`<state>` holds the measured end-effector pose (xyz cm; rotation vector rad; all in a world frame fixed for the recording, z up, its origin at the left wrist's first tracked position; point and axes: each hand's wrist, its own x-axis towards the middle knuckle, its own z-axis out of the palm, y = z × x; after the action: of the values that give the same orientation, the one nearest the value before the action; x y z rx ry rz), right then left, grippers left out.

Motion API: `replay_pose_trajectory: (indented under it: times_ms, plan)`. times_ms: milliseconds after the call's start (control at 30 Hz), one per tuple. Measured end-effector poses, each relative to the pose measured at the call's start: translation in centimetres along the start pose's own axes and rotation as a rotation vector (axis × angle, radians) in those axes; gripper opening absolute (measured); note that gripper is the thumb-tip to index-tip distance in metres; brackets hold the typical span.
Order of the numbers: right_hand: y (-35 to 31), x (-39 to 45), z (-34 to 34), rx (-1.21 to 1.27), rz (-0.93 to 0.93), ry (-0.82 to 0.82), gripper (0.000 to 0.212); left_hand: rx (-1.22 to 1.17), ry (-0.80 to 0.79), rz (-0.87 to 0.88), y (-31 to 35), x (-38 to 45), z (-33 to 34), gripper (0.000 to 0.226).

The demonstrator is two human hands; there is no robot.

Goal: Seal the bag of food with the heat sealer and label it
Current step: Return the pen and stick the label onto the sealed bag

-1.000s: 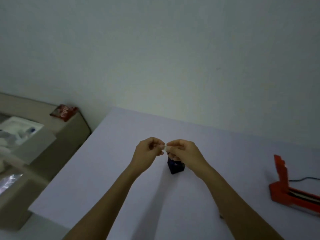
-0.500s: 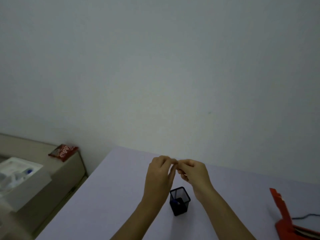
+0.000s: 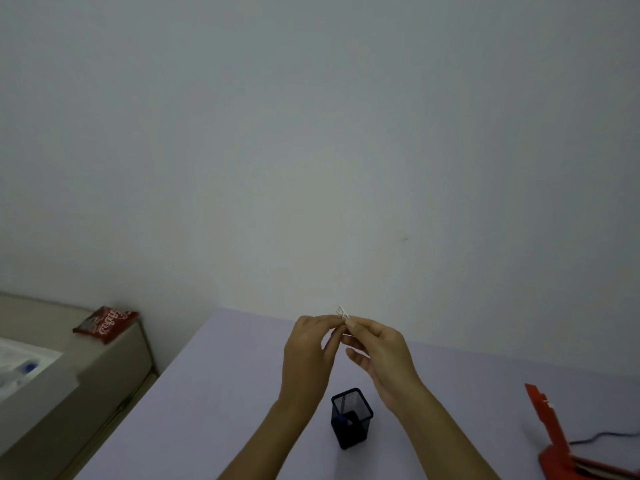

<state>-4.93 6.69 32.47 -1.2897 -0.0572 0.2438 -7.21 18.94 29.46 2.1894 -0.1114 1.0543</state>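
Observation:
Both hands are raised above the lilac table (image 3: pixel 214 403) and meet at the fingertips. My left hand (image 3: pixel 308 355) and my right hand (image 3: pixel 381 355) pinch a tiny white label (image 3: pixel 342 312) between them; its top edge sticks up above the fingers. The red heat sealer (image 3: pixel 568 448) sits at the table's right edge with its arm lifted. A red snack bag (image 3: pixel 105 323) lies on the beige counter (image 3: pixel 62 424) to the left, away from both hands.
A black mesh pen holder (image 3: pixel 351 417) stands on the table just below my hands, something blue inside it. A dark cable (image 3: pixel 609 436) runs off right from the sealer. A white box (image 3: pixel 24 375) sits at the far left. A plain wall is behind.
The view has tilted upward, so the table sits lower in frame. My hands have stayed together at the fingertips, and the white label now shows above them.

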Motion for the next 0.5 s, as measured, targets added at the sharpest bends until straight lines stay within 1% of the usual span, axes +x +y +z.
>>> replay_pose_trajectory:
  times_ms: [133, 367, 500]
  plan:
    - [-0.14, 0.06, -0.11, -0.011, -0.022, 0.052, 0.01, -0.072, -0.01, -0.062, 0.23, 0.08, 0.12, 0.018]
    - [-0.25, 0.23, -0.08, -0.066, -0.02, 0.055, 0.011, -0.083, -0.001, -0.099, 0.25, 0.17, 0.02, 0.014]
    - [-0.1, 0.36, 0.16, -0.103, -0.043, 0.071, 0.012, -0.084, 0.013, -0.091, 0.17, 0.27, 0.04, 0.015]
